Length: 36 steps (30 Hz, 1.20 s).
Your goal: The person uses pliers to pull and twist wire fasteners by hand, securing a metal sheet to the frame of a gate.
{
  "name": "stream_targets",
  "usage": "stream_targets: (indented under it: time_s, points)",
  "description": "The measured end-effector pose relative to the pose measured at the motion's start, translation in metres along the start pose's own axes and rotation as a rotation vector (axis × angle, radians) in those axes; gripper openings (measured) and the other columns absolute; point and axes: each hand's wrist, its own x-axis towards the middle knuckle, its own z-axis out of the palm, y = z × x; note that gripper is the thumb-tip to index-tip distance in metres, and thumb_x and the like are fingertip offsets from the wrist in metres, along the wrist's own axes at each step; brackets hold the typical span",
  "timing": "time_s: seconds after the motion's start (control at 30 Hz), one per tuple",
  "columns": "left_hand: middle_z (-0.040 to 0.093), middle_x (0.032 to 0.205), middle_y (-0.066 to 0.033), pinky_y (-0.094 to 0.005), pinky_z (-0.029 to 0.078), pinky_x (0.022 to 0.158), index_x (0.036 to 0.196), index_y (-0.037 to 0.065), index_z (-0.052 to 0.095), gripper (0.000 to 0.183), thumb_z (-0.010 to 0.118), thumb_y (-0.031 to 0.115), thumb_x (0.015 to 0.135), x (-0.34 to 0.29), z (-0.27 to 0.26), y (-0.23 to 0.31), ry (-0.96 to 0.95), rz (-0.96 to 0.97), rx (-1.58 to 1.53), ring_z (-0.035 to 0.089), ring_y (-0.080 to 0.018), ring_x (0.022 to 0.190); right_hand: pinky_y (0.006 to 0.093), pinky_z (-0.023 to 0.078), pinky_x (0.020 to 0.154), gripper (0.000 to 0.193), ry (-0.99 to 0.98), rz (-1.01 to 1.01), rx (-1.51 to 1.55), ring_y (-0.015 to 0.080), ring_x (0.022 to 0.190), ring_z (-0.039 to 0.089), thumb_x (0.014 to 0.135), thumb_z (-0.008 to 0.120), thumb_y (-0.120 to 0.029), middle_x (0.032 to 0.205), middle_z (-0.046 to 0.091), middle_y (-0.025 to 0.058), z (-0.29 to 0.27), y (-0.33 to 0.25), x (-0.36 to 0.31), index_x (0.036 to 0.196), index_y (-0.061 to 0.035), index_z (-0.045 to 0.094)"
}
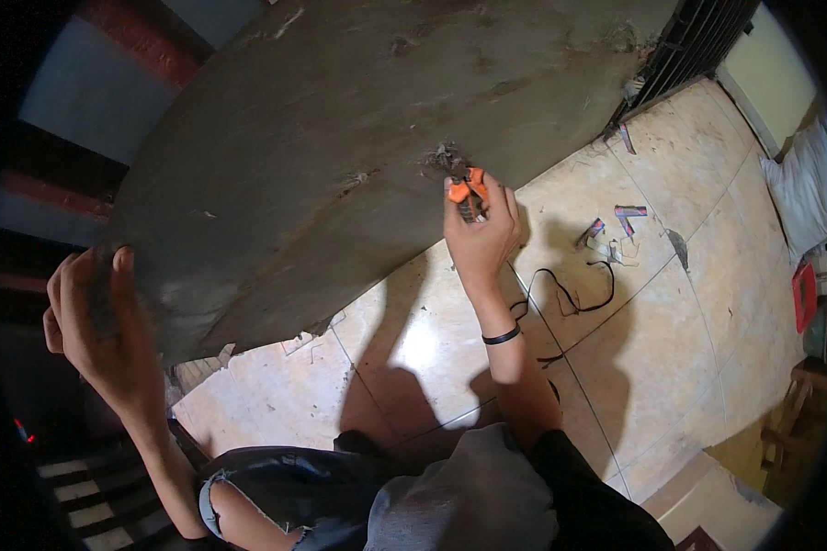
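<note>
A large dark grey-green panel, smooth with frayed, torn spots, stands tilted in front of me. My left hand grips its left edge, thumb on the face and fingers around the far side. In my right hand are pliers with orange and black handles, closed in my fist. Their dark tip meets a ragged tuft of loose fibres on the panel, low on its right half. What the jaws hold, if anything, is too small to tell.
Light floor tiles spread below, with a black cord and torn coloured strips to the right. A black metal grille rises at the far right, near a white cushion. A red object and wooden furniture line the right side.
</note>
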Motion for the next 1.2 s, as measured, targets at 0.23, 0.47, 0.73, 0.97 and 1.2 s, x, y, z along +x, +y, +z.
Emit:
stream_targets:
  time_s: [0.23,0.47,0.73,0.97,1.2]
  points:
    - [0.069,0.108,-0.0088,-0.0365,0.04,0.094,0.108,0.004,0.068,0.018,0.071,0.018,0.097,0.002,0.0,0.007,-0.022,-0.031,0.002,0.066,-0.0239,0.103,0.0466,0.049,0.082,0.049,-0.06,0.109,-0.102,0.0352,0.094,0.061,0.078,0.079,-0.017,0.103,0.06,0.0151,-0.002,0.005,-0.004,0.12,0.0001,0.059]
    - [0.07,0.106,-0.0077,-0.0341,0.043,0.09,0.108,0.003,0.068,0.018,0.071,0.018,0.098,0.001,0.001,0.002,-0.031,-0.052,-0.006,0.067,-0.0217,0.098,0.0484,0.046,0.088,0.053,-0.097,-0.011,-0.268,0.0401,0.1,0.056,0.075,0.08,-0.017,0.107,0.054,0.0204,-0.004,0.008,0.005,0.117,0.0019,0.053]
    - [0.071,0.103,-0.0032,-0.0347,0.039,0.092,0.106,0.008,0.07,0.018,0.075,0.021,0.095,0.004,0.005,0.004,0.035,-0.019,-0.039,0.067,-0.0172,0.093,0.0499,0.049,0.077,0.04,-0.283,0.105,-0.202,0.0411,0.09,0.061,0.077,0.078,-0.02,0.094,0.059,0.0213,-0.001,0.013,0.016,0.102,0.0007,0.053]
    - [0.072,0.106,-0.0037,-0.0354,0.04,0.092,0.105,0.008,0.07,0.024,0.08,0.024,0.091,0.003,0.001,0.008,0.039,-0.039,0.068,0.068,-0.018,0.094,0.0507,0.051,0.074,0.038,-0.124,0.002,-0.217,0.0413,0.084,0.064,0.075,0.079,-0.017,0.091,0.06,0.0197,0.01,0.02,0.013,0.099,-0.001,0.054]
    - [0.072,0.106,-0.0039,-0.0362,0.041,0.091,0.104,0.008,0.07,0.026,0.081,0.026,0.089,0.001,0.002,0.007,0.028,-0.045,0.055,0.068,-0.0182,0.095,0.0504,0.051,0.067,0.037,-0.168,0.067,-0.161,0.0406,0.08,0.065,0.075,0.079,-0.017,0.088,0.062,0.0184,0.015,0.018,0.009,0.098,-0.0008,0.054]
